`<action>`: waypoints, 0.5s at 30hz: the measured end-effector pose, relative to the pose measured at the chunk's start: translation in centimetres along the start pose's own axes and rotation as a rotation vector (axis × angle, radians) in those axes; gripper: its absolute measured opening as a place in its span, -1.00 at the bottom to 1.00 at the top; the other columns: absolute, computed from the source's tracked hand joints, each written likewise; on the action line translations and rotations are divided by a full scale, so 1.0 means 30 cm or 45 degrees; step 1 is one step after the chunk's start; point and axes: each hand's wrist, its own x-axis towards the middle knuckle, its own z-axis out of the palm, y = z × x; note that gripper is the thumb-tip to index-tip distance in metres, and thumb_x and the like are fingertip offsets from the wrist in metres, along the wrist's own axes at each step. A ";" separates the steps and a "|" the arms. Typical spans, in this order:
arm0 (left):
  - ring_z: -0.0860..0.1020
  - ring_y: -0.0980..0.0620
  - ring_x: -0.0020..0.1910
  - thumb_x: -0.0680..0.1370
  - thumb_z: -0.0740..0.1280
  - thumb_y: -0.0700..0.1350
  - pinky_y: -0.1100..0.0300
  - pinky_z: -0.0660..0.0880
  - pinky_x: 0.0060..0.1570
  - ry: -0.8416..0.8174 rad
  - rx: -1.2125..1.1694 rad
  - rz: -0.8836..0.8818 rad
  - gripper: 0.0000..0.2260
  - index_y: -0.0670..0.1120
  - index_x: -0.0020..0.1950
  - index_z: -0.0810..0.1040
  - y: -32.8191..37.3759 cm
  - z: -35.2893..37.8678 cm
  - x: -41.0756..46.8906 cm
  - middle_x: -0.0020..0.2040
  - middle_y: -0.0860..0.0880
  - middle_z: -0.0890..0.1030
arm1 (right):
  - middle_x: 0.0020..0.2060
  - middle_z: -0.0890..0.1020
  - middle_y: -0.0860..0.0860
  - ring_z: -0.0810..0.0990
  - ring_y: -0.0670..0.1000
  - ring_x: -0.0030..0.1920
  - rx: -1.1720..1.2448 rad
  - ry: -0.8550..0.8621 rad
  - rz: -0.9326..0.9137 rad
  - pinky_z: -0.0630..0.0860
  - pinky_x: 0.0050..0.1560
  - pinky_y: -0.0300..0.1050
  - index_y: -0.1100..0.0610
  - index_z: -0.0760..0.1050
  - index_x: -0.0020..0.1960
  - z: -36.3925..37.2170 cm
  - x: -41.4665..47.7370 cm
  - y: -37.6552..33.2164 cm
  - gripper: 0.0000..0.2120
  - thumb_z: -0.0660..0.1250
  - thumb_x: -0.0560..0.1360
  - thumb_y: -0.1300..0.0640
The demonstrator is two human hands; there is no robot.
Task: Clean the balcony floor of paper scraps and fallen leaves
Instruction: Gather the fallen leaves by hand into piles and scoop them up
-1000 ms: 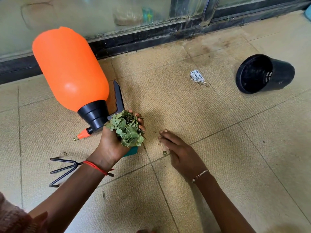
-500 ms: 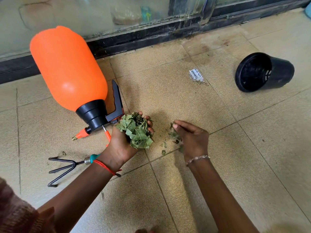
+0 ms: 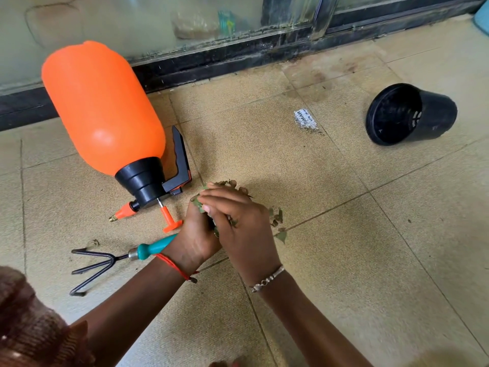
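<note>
Head camera, looking down at a balcony floor (image 3: 344,247) of tan, rough-textured square tiles. A glass sliding door (image 3: 164,19) in a dark, dusty frame runs along the top edge.

A big orange pump sprayer (image 3: 103,107) lies on its side at the left, with its black cap, nozzle and trigger handle pointing toward the person.

Two bare forearms reach in from the bottom and meet at the centre. The left hand (image 3: 195,234) is cupped palm-up and curled round a bunch of green fallen leaves (image 3: 196,202). The right hand (image 3: 243,229) lies over the top of the bunch with its fingers stretched flat, pressing the leaves down into the left palm. Leaf edges poke out above and beside the fingers. The left wrist wears a red thread and the right wrist a beaded bracelet.

A black plastic flowerpot (image 3: 411,113) lies tipped on its side at the upper right, well apart from the hands, with its mouth facing left.

A small three-pronged hand rake (image 3: 105,260) with a teal handle lies on the floor, and its handle end is hidden behind the left wrist.

Several loose leaf bits (image 3: 276,218) lie on the tiles just right of the hands.

One printed paper scrap (image 3: 305,120) lies on the floor between the hands and the pot.
</note>
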 end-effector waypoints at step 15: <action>0.56 0.00 -0.33 0.18 0.40 -0.23 0.22 0.51 -0.25 -0.047 0.040 0.042 -0.85 -0.13 -0.28 0.55 0.056 0.018 -0.023 -0.25 -0.08 0.56 | 0.51 -0.12 0.08 -0.21 0.00 0.50 -0.894 -0.074 0.604 -0.24 0.46 -0.08 0.20 -0.13 0.52 -0.028 -0.219 0.255 -0.28 -0.16 0.55 -0.26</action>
